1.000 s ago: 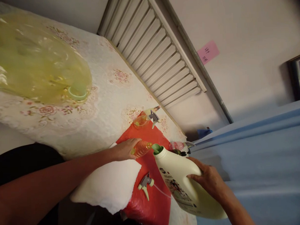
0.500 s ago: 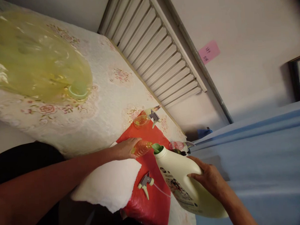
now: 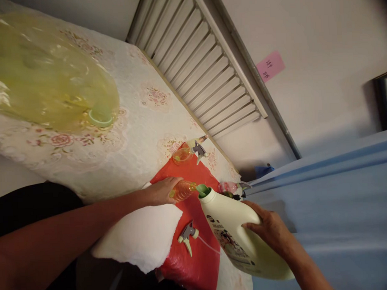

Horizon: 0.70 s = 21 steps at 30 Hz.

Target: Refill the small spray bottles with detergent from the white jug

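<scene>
My left hand (image 3: 166,191) is wrapped round the lower part of a small clear spray bottle (image 3: 184,191), its open neck toward the right; it looks orange over the red sheet. My right hand (image 3: 268,225) grips the handle of a big pale-green detergent jug (image 3: 236,234) with a printed label. The jug is tilted, and its green spout (image 3: 203,190) meets or nearly meets the bottle's neck. Whether liquid is flowing I cannot tell. Below the bottle a grey-and-cream trigger sprayer head (image 3: 188,237) lies on the red plastic sheet (image 3: 200,263), its thin tube stretching right.
Another spray bottle (image 3: 183,155) lies beyond my left hand. A pink-tinted bottle (image 3: 228,187) is behind the jug. White paper (image 3: 146,235) lies under my left forearm. A yellow plastic bag (image 3: 45,74) and green cap (image 3: 100,118) rest on the flowered tablecloth (image 3: 134,121), beside a radiator (image 3: 206,72).
</scene>
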Available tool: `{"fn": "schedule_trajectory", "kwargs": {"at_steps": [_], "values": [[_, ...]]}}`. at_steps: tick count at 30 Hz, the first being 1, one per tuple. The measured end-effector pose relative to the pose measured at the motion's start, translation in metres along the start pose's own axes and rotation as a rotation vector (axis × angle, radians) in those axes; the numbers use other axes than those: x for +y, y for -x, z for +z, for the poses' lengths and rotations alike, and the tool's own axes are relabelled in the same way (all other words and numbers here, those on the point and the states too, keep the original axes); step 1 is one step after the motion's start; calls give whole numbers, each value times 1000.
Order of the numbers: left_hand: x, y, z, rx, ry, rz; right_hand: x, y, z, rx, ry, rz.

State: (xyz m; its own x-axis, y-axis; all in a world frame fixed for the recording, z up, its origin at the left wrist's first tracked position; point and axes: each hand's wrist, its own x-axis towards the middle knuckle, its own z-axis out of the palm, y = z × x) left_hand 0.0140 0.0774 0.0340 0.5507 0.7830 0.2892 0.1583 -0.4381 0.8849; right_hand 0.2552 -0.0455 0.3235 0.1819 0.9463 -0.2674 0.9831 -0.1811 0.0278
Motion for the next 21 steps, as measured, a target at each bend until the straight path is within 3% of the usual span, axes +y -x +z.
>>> {"fn": "schedule_trajectory", "kwargs": {"at_steps": [21], "values": [[3,1,0,18,-13,15,-2,0,-2,17,23,-3]]}}
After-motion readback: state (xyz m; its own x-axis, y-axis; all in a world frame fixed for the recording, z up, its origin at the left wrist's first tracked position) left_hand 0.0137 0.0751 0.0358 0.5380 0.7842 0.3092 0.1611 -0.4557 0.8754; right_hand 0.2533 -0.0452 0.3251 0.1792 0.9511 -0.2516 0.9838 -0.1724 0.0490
